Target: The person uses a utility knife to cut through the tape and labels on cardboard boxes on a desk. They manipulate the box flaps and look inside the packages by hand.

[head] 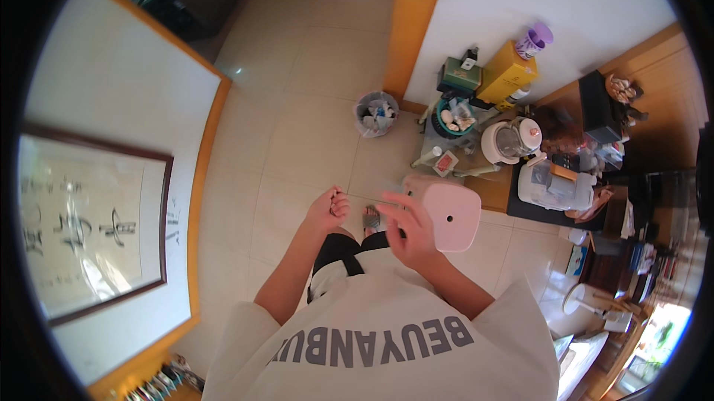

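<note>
My left hand (329,210) is held in front of my waist, fingers curled into a fist. A small dark line shows at its fingers; I cannot tell what it is. My right hand (411,232) is raised beside it with fingers apart and blurred, holding nothing that I can see. In this view it overlaps the left edge of a pink plastic stool (454,211) with a hole in its seat. Below the hands, a sandalled foot (371,218) shows on the tiled floor (301,144).
A lined waste bin (376,115) stands by the wooden door frame (415,27). On the right, a glass kettle (512,140), a teal basket (454,116) and a yellow box (507,73) crowd low furniture. Framed calligraphy (106,222) hangs on the left wall.
</note>
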Demonstrator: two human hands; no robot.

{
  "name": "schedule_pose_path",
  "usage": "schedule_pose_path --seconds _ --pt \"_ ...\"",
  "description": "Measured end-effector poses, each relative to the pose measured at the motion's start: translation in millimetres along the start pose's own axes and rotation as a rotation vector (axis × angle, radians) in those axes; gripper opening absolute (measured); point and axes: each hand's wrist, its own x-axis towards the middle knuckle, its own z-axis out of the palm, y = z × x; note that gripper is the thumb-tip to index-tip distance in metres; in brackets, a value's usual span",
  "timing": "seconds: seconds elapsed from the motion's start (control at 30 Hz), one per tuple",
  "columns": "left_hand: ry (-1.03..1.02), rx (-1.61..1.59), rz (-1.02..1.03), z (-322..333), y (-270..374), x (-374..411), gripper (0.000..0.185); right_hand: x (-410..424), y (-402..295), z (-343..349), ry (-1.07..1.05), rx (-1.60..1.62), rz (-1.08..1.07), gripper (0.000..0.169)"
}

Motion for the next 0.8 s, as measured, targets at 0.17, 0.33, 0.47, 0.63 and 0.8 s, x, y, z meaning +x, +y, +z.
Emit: schedule_pose_path --seconds 0.17,0.33,0.47,0.63,0.8 --pt "0.156 0.172 -0.039 38.6 84.1 139.8 0.040 9.5 37.5 -31.2 0.192 -0.229 0.277 0.032" --pt "0.355 0.375 -0.057 62.8 148.5 290.1 0.042 2.5 56.3 -26.6 0.384 -0.347 0.633 0.028" --pt "0.510 0.539 -0.061 89.0 166.1 379.7 0.039 14.3 56.4 5.7 0.590 -0.361 0.923 0.026" --pt "0.601 0.730 -0.050 95.3 189.3 469.7 0.030 33.6 52.3 51.8 0.728 -0.302 1.195 0.024" --pt "0.600 0.677 -0.123 99.0 231.7 535.5 0.054 41.3 53.9 67.9 0.777 -0.363 1.288 0.022"
